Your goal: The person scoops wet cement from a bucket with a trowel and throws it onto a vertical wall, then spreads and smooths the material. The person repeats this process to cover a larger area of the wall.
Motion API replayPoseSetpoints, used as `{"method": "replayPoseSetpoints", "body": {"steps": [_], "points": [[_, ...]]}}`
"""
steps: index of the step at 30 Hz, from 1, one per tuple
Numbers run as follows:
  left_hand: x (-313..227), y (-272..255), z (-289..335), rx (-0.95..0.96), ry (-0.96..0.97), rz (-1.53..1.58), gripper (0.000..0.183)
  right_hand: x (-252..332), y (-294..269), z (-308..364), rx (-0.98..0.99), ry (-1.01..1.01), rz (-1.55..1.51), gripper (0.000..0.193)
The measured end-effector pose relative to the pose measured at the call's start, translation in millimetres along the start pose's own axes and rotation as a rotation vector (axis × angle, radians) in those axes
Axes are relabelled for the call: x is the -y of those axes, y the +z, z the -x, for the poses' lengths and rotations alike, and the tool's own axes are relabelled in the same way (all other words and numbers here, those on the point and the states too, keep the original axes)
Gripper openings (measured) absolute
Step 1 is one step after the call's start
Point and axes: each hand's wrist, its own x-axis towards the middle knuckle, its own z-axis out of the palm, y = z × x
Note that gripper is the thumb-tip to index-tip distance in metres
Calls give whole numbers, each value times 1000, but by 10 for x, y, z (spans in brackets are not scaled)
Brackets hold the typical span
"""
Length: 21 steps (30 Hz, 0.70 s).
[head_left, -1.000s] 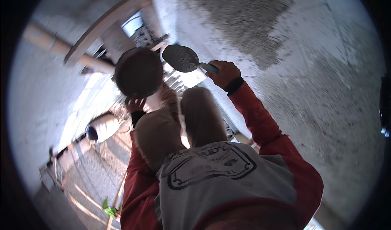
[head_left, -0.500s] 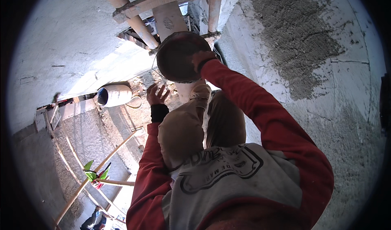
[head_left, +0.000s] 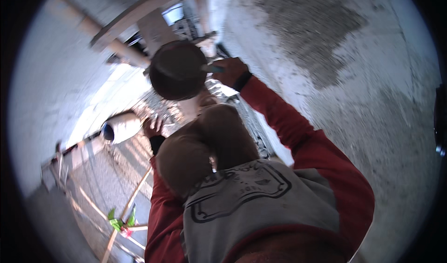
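A dark round bucket stands ahead of my knees, its inside too dark to make out. My right hand is closed around the teal handle of what looks like a trowel. Its pale shank reaches over the bucket's right rim; the blade is lost in the dark. My left hand hangs by my left knee with its fingers spread, blurred, holding nothing that I can see.
Fresh grey plaster covers part of the wall at the right. A pale drum lies on its side at the left. Wooden scaffold beams cross at the top; thin bamboo poles cross at the lower left.
My right hand has come back from inside the bucket to its right rim, and the trowel handle now shows. My left hand is lower and further left. The whole view has swung.
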Motion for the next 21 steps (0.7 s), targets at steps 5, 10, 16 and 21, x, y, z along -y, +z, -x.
{"method": "replayPoseSetpoints", "body": {"steps": [5, 10, 16, 21], "points": [[81, -135, -171, -8, 12, -176, 35, 37, -431, 901, -149, 365, -450, 38], [-7, 200, 103, -62, 127, -287, 45, -389, -404, 2468, -86, 885, -1091, 37], [-93, 363, -94, 155, -181, -85, 48, -430, -2353, 3737, -778, 1085, -696, 44], [314, 711, -299, 299, -303, -33, 47, 98, -3108, 3517, -714, 1051, -380, 37]]}}
